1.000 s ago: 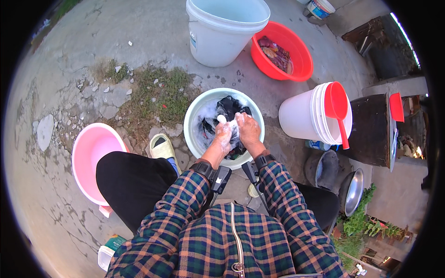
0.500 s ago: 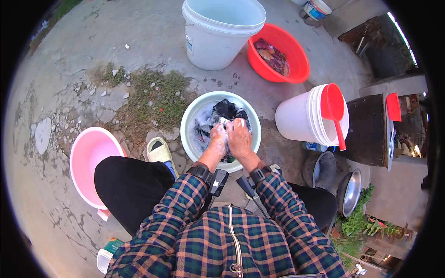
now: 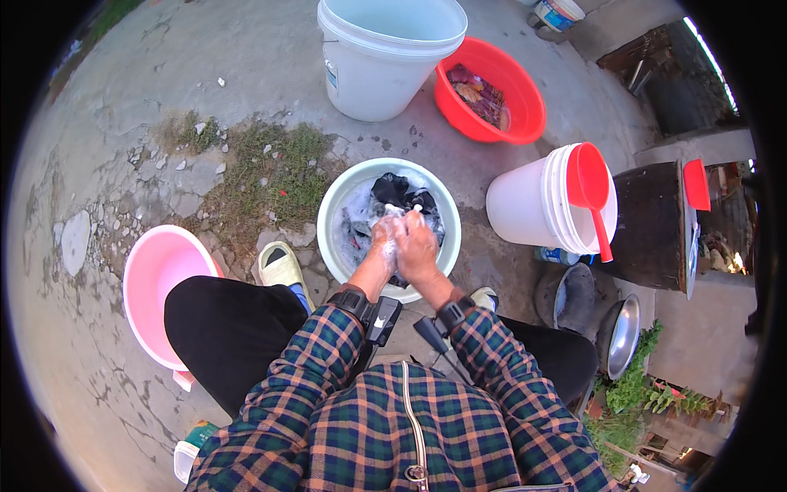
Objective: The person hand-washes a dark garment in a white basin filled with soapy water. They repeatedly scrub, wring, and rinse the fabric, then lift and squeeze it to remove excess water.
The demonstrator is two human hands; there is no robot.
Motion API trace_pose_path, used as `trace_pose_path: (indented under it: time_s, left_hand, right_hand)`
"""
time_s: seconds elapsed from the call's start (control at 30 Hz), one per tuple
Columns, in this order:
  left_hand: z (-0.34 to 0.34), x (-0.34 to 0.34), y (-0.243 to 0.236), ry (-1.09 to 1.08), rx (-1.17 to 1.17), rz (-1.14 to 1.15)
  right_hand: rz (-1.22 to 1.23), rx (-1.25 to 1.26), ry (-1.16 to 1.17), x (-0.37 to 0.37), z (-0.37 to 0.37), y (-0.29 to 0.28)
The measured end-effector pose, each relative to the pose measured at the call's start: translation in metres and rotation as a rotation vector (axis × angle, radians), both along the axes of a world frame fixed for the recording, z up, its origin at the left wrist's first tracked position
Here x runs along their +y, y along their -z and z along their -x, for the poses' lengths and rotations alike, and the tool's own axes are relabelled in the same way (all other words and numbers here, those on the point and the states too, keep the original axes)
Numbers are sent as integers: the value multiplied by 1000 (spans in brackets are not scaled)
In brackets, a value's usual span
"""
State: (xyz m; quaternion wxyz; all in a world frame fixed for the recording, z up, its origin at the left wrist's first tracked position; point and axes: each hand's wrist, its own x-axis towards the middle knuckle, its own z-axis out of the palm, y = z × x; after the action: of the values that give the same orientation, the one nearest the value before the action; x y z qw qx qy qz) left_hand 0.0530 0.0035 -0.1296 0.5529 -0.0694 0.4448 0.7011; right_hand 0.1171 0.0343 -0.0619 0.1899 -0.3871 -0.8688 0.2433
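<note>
A pale green basin on the concrete in front of me holds suds and dark wet clothes. Both my hands are soapy and close together over it. My left hand is closed around a whitish, sudsy bit of fabric. Pressed beside it, my right hand also has curled fingers on that fabric, which is mostly hidden by them. Black devices are strapped to both wrists, and my plaid sleeves reach down to them.
Beyond stand a tall bucket and a red basin with clothes. To my right are a white bucket with red dipper, a dark drum and metal bowl. A pink basin sits left.
My hands have drawn together from slightly apart, covering more of the whitish fabric that showed between them. The whole view has shifted slightly.
</note>
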Motion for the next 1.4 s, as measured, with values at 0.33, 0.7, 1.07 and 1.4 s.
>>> trace_pose_path:
  time_s: [0.33,0.7,1.07,1.4]
  left_hand:
    - [8,13,-4,113,-53,54]
    - [7,10,-23,288,-30,16]
    - [30,0,36,235,-145,140]
    - [-5,12,51,92,-97,137]
  right_hand:
    - [353,-343,-218,47,-41,15]
    - [235,-298,-117,38,-34,9]
    - [81,83,-175,-18,-22,-13]
    - [-9,-173,100,14,-8,4]
